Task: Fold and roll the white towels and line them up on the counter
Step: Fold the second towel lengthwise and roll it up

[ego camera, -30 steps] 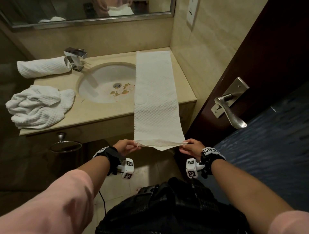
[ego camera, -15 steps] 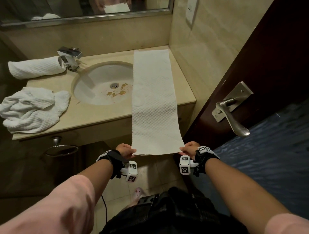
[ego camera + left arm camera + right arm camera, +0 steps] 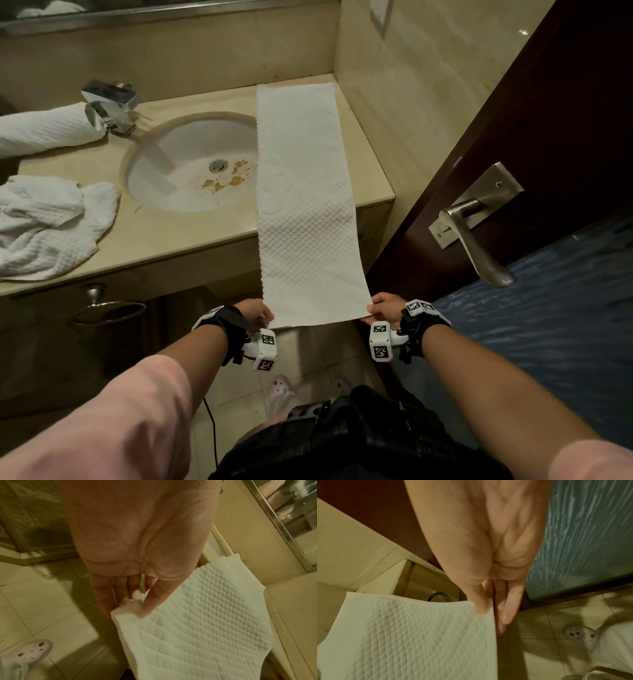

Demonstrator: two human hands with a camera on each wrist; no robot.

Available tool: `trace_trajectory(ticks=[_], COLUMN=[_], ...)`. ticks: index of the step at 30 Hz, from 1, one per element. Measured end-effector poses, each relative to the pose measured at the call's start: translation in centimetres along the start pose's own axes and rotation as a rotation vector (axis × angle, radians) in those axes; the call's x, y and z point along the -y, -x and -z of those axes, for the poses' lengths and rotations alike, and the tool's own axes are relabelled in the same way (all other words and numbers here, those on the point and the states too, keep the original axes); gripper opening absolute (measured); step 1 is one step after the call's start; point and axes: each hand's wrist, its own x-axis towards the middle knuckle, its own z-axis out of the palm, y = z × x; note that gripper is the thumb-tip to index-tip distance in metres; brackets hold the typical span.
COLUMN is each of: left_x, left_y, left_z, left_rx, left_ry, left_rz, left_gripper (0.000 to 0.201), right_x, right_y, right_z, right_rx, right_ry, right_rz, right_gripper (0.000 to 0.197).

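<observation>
A long white quilted towel (image 3: 301,192), folded into a narrow strip, lies along the right side of the counter (image 3: 178,240) and hangs off its front edge. My left hand (image 3: 261,314) pinches the near left corner of the towel (image 3: 197,628) between thumb and fingers. My right hand (image 3: 379,310) pinches the near right corner of the towel (image 3: 412,635). Both hands hold that near end in the air below the counter edge. A rolled towel (image 3: 44,128) lies at the back left by the tap. A crumpled towel (image 3: 48,222) sits at the front left.
A round sink (image 3: 191,164) with brown stains fills the counter's middle, with a chrome tap (image 3: 109,106) behind it. A dark door (image 3: 513,137) with a metal lever handle (image 3: 476,236) stands close on the right. A towel ring (image 3: 109,310) hangs under the counter.
Both hands have lowered the towel's near end and drawn it slightly towards me, so the strip hangs flatter and straighter. The camera has tilted down.
</observation>
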Motion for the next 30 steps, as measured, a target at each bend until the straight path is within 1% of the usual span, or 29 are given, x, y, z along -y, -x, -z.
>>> trace_trajectory(ticks=[1,3,4,6,7,8,11,13,15,18,19,21,22,23,24,25,26,27,28,30], left_x=[-0.3,-0.8,-1.3,-2.4,-3.3,-4.3,-7.6,-9.8,-11.6,-13.3,-13.8,-14.6,-14.9,-15.1,-15.4,-15.6,-15.9,-16.1,-16.3,-16.7], left_y=[0.1,-0.4,-0.4,-0.8,-0.7,-0.7,-0.9,-0.7,-0.8,-1.2,-1.2,-1.4,-1.5,-1.5,-1.6,-1.5,-1.6,-1.8,-2.0,-2.4], left_z=[-0.2,-0.6,-0.7,-0.4,-0.2,0.2,1.4,2.1,3.1,4.1,4.3,4.4,4.4,4.4,4.4,4.3,4.3,4.3,4.3,4.3], left_rx=[-0.012,-0.048,-0.054,-0.095,-0.119,-0.155,-0.305,-0.4,-0.471,-0.48,-0.484,-0.499,-0.511,-0.523,-0.537,-0.548,-0.56,-0.566,-0.571,-0.594], left_ry=[-0.017,-0.032,0.003,0.049,0.06,0.069,0.141,0.212,0.223,0.145,0.103,-0.002,-0.045,-0.077,-0.098,-0.111,-0.117,-0.122,-0.132,-0.148], left_rz=[-0.01,-0.035,-0.048,-0.075,-0.116,-0.179,-0.369,-0.435,-0.464,-0.473,-0.464,-0.445,-0.437,-0.433,-0.434,-0.432,-0.431,-0.423,-0.415,-0.387], left_gripper=[0.005,0.008,0.009,0.03,0.036,0.037,0.029,0.018,0.019,0.038,0.042,0.044,0.04,0.032,0.019,0.007,0.002,0.004,0.012,0.031], right_x=[0.0,0.1,0.2,0.3,0.3,0.5,0.9,1.0,1.3,2.5,3.1,4.4,5.6,6.8,7.8,9.1,10.5,11.8,13.0,14.7], right_y=[-0.3,-1.0,-1.3,-2.3,-2.8,-3.2,-4.4,-5.3,-6.1,-6.8,-7.1,-8.2,-8.6,-8.5,-8.7,-8.7,-8.7,-8.4,-8.6,-8.7], right_z=[-0.1,-0.4,-0.7,-1.0,-1.3,-1.6,-2.0,-1.9,-1.5,-1.5,-1.6,-2.0,-2.3,-2.5,-2.6,-2.8,-3.0,-3.2,-3.4,-3.6], right_rx=[-0.002,-0.008,-0.021,-0.067,-0.095,-0.118,-0.157,-0.171,-0.146,-0.105,-0.153,-0.188,-0.235,-0.287,-0.35,-0.386,-0.376,-0.356,-0.349,-0.388], right_ry=[0.02,0.046,0.051,0.069,0.087,0.101,0.169,0.174,0.178,0.173,0.133,0.333,0.229,0.099,0.059,-0.002,-0.066,-0.077,-0.086,-0.054], right_rz=[0.003,-0.007,-0.014,-0.03,-0.031,-0.036,-0.015,-0.034,-0.089,-0.104,-0.118,-0.006,0.043,0.115,0.214,0.274,0.328,0.36,0.38,0.364], right_gripper=[0.014,0.014,0.013,0.012,0.013,0.013,0.016,0.017,0.015,0.038,0.04,0.039,0.038,0.037,0.037,0.037,0.037,0.036,0.035,0.031])
